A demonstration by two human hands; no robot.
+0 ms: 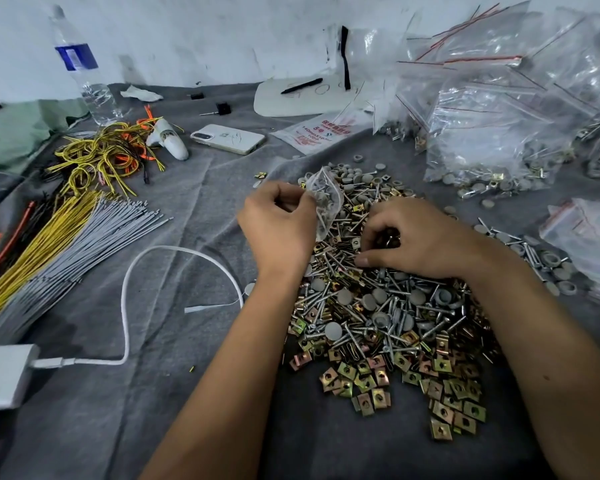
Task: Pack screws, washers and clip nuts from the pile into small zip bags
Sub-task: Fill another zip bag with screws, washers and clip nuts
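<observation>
Far left on the grey-clothed surface point(174, 209), bundled cable ties point(59, 237) and a white cable point(129, 306) lie well apart from the work. Left hand point(278, 230) pinches a small zip bag point(326, 199) by its edge, part-filled with grey washers, mouth held over the pile point(378, 313), likely so pieces drop straight in. Right hand point(413, 237), fingers curled, picks into the pile; filled bags point(492, 133) stacked far right.

Shiny metal screws point(357, 336), brassy clip nuts point(444, 408) — glossy clear plastic bag point(326, 199), matt grey cloth point(174, 209)
</observation>
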